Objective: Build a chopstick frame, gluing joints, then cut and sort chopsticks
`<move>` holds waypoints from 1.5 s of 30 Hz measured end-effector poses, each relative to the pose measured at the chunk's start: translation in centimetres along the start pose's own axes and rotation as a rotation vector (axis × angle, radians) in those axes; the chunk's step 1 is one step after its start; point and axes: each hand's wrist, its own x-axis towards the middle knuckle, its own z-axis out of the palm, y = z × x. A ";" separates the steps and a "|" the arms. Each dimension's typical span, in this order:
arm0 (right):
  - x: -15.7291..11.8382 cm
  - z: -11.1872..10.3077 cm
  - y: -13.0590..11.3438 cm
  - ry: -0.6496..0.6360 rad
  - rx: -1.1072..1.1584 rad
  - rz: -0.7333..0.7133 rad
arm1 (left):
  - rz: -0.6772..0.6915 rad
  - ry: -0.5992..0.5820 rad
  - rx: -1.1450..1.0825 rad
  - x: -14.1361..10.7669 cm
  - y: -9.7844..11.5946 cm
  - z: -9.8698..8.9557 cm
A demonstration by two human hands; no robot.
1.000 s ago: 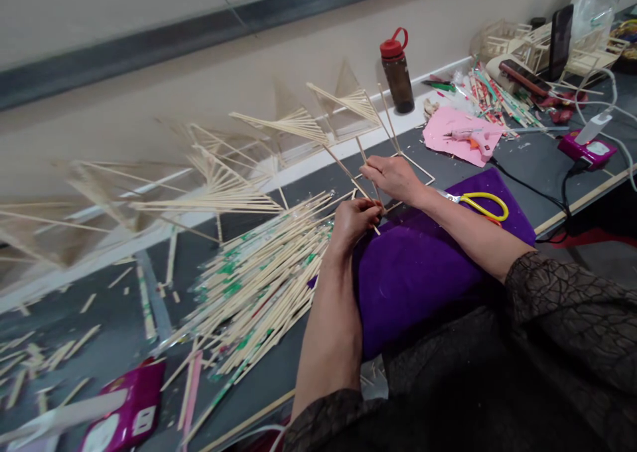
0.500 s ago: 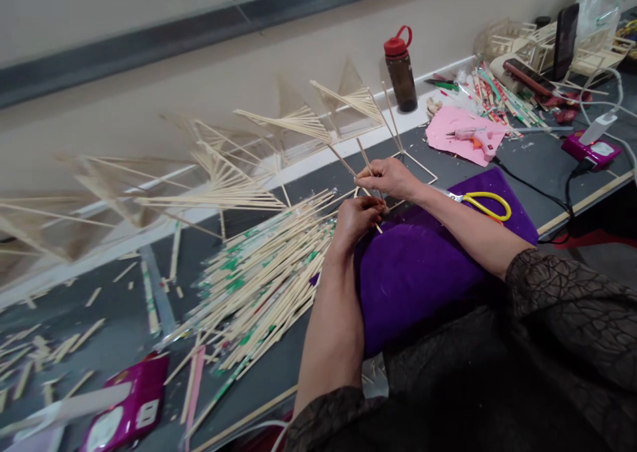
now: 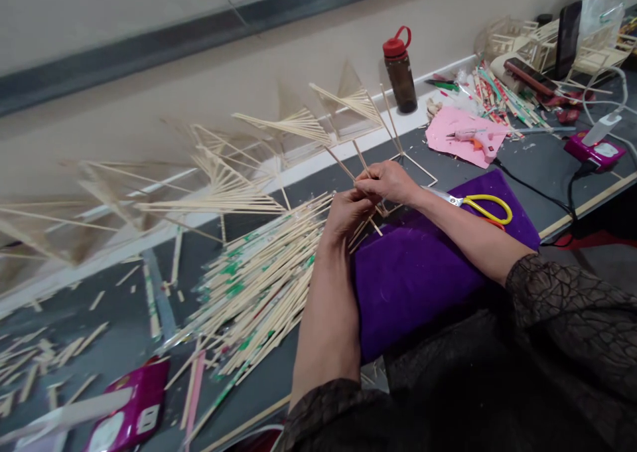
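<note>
My right hand (image 3: 391, 181) is closed on a thin wooden stick (image 3: 361, 156) that slants up out of its fingers. Close against it, my left hand (image 3: 348, 213) has its fingers bent together around the sticks of a small wooden frame; its fingertips are partly hidden. A second stick (image 3: 340, 163) rises at a slant beside the hands. The frame's lower sticks (image 3: 374, 226) show under the hands, at the edge of the purple cloth (image 3: 418, 273). A heap of loose wooden sticks (image 3: 263, 273) lies left of my left hand.
Twisted stick models (image 3: 233, 180) stand along the wall. Yellow-handled scissors (image 3: 485, 206) rest on the cloth, and a glue gun (image 3: 472, 140) on pink paper (image 3: 438, 130). A brown bottle (image 3: 401, 74) stands behind. Magenta power boxes (image 3: 144, 399) sit at both sides, with cables at right.
My left hand has moved up and slightly left, its fingers now meeting my right hand's. My right hand has lowered slightly and still grips the stick.
</note>
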 end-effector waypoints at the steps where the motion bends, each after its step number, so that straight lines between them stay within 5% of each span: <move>1: 0.0 0.0 0.0 -0.006 -0.002 -0.001 | -0.003 0.003 0.006 0.0 0.0 0.0; 10: -0.3 -1.4 1.1 -0.098 -0.005 -0.002 | -0.028 -0.098 0.108 0.9 -0.5 -1.6; 19: -1.8 -1.2 0.4 -0.347 -0.559 0.192 | -0.011 -0.132 0.027 0.5 -0.3 -1.3; 28: -1.7 1.0 1.6 -0.256 -0.545 0.240 | -0.017 -0.144 0.051 0.5 -0.2 -1.3; 45: -1.9 0.6 1.9 -0.270 -0.631 0.174 | -0.010 -0.179 -0.009 0.4 -0.1 -0.8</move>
